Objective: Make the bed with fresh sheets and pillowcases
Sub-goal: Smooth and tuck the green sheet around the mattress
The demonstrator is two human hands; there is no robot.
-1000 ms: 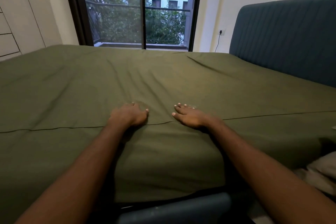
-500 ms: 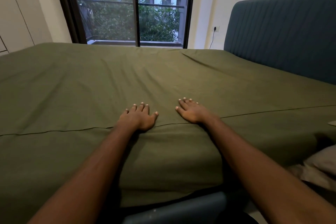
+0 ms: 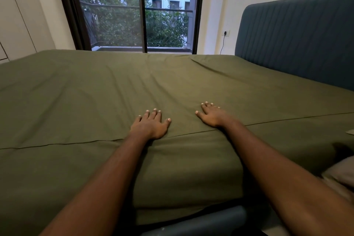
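An olive green sheet covers the whole mattress and hangs over its near side. My left hand lies flat on the sheet near the mattress's near edge, fingers spread, holding nothing. My right hand rests palm down a little to the right and slightly farther in, fingers apart and also holding nothing. Faint wrinkles fan out across the sheet beyond both hands. A grey pillow or folded cloth shows at the lower right, partly cut off by the frame.
A dark blue padded headboard rises on the right. The blue bed frame shows below the sheet's hem. Behind the bed is a glass balcony door, white wardrobe doors at left, and a wall socket with a cable.
My left hand has gone from curled to flat with fingers spread. Both hands have slid forward over the sheet, away from the near edge.
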